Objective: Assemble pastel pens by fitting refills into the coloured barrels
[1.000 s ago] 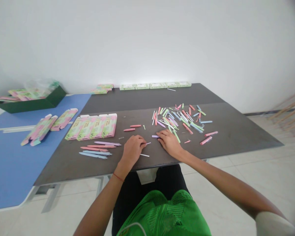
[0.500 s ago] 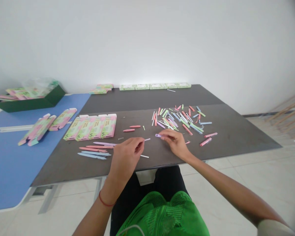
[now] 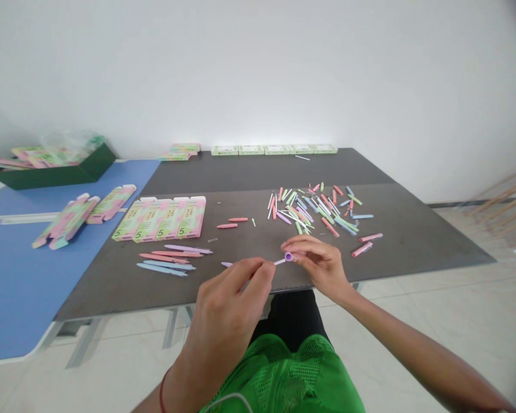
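Note:
My left hand (image 3: 232,307) is closed in a pinch on a thin pale pen refill (image 3: 279,262), which sticks out to the right. A pointed purple pen piece (image 3: 226,264) shows past its far side; whether the two are joined is hidden by the fingers. Opposite, my right hand (image 3: 320,265) pinches a purple pen barrel (image 3: 288,256) with its round open end facing me. The refill's end is at the barrel's mouth; I cannot tell if it is inside. Two pink pen tips (image 3: 238,219) and a small light piece (image 3: 253,222) lie beyond my hands.
Several pens (image 3: 167,259) lie on the left, before a row of printed boxes (image 3: 167,219). Mixed pen parts (image 3: 313,209) are scattered right of centre. Flat boxes (image 3: 275,149) line the back; a green bin (image 3: 64,175) stands on the blue table (image 3: 8,287).
My hands have come together and closer to the table's front edge. The refill, apart from the purple barrel before, now meets its open end, which has turned toward me.

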The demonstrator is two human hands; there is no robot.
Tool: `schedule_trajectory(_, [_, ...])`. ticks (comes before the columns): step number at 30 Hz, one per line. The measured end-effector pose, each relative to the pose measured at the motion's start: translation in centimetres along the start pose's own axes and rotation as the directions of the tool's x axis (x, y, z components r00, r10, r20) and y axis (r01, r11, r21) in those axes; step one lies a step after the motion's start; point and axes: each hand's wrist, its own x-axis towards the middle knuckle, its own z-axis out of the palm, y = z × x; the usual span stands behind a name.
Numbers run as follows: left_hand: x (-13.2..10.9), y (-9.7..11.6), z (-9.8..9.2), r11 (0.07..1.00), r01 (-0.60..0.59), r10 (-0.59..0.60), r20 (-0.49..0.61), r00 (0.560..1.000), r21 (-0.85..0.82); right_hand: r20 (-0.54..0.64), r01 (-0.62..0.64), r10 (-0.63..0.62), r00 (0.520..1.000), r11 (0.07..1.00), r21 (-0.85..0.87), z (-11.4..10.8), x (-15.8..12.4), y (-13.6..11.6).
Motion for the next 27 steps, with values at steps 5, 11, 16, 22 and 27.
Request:
schedule_trajectory(5, [0.0, 0.0, 0.0, 1.0, -0.017, 0.017, 0.035, 0.999, 0.02, 0.046, 0.027, -0.028, 0.999, 1.0, 0.008, 0.1, -0.1, 0.1])
schedule_trajectory(11, [0.6, 0.0, -0.4, 0.995, -0.068, 0.063, 0.066, 0.996, 0.07, 0.057, 0.055, -0.052, 0.997, 0.997, -0.05, -0.1, -0.3, 0.4])
schedule_trajectory(16, [0.9, 0.2, -0.8, 0.992, -0.102, 0.091, 0.123, 0.988, 0.079, 0.074, 0.072, -0.065, 0.995, 0.993, -0.091, -0.2, -0.3, 0.6])
schedule_trajectory(22, [0.7, 0.0, 0.0, 0.994, -0.095, 0.084, 0.175, 0.981, 0.056, 0.099, 0.124, -0.112, 0.989, 0.984, -0.125, 0.0, -0.2, 0.4])
schedule_trajectory(27, [0.7, -1.0, 1.1, 0.997, -0.062, 0.068, 0.15, 0.986, -0.045, 0.11, 0.099, -0.087, 0.99, 0.989, -0.11, 0.1, 0.0, 0.3])
